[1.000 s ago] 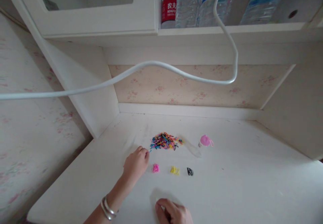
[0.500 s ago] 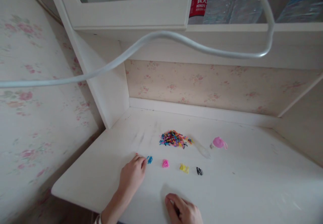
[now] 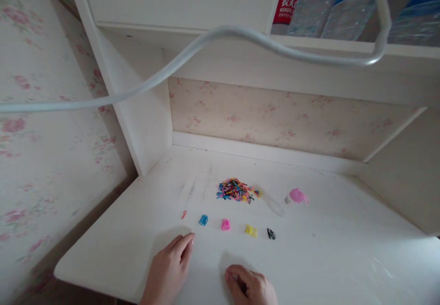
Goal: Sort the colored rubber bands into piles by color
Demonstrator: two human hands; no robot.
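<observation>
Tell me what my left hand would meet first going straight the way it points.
Your left hand would likely meet the blue bands first, though its height over the table is unclear.

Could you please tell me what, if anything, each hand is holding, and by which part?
No held thing shows at the left hand. The right hand is curled, its inside mostly hidden, so I cannot tell whether it holds anything.

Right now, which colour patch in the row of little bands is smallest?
The red patch at the left end: seemingly one loop, while the blue, pink, yellow and black patches are bigger.
</observation>
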